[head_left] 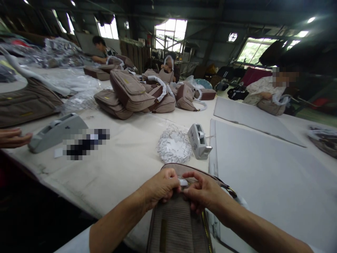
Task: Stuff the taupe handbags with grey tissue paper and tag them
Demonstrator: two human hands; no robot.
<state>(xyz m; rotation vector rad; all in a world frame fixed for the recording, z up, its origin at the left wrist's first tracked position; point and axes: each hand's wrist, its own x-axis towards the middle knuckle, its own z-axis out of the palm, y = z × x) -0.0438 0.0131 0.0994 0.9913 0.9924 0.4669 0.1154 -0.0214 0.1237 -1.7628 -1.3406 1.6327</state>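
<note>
A taupe ribbed bag [179, 225] lies on the table edge right in front of me. My left hand [160, 188] and my right hand [201, 191] meet over its top. Both are closed in a pinch on a small white paper piece [183, 182] at the bag's zip. Just beyond the bag lies a heap of white paper tags [174, 144], with a white tape dispenser [199, 141] beside it.
A grey tape dispenser [56, 131] sits at the left, with another person's hand [13, 137] next to it. Several taupe bags [131, 95] are piled mid-table. Grey sheets [263, 158] cover the right side. People work at the far side.
</note>
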